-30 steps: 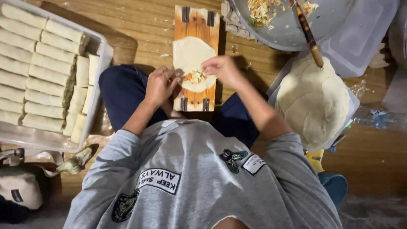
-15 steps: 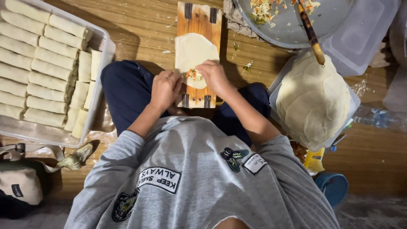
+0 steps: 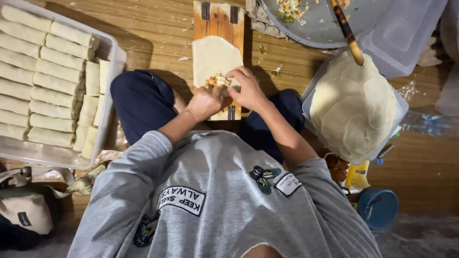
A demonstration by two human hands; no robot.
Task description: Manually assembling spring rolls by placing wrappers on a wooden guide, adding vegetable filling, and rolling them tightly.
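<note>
Seated on a wood floor [image 3: 420, 167], grey sweatshirt [image 3: 215, 200] nearest the camera, knees in dark trousers [image 3: 143, 102] spread around a small wooden board [image 3: 219, 21].

Left hand [image 3: 206, 102] — fingers curled inward, loosely clenched over the near edge of the wrapper [image 3: 215, 55]; whether they pinch the sheet itself I cannot tell. Right hand [image 3: 246, 88] — fingertips bent down onto the filling [image 3: 217, 80], thumb tucked toward the left hand. The two hands touch at the board's near end. Forearms converge from the elbows, wrists low.

Wrapper lies flat on the board, pale, roughly square with rounded corners; filling sits as a small heap at its near edge, between the fingertips.

Judgement on the step: the heap wants pressing into a compact line, kept clear of the side edges, so the near edge can fold over it tight without tearing the thin sheet. Even pressure from both hands matters — a lopsided roll would not match the others.

Left: tray [image 3: 112, 71] of finished rolls [image 3: 52, 79], laid in rows. Right: stack of wrappers [image 3: 354, 107] on a white lid. Far: metal bowl [image 3: 325, 24] with filling scraps, a wooden-handled tool [image 3: 346, 31] resting in it.
</note>
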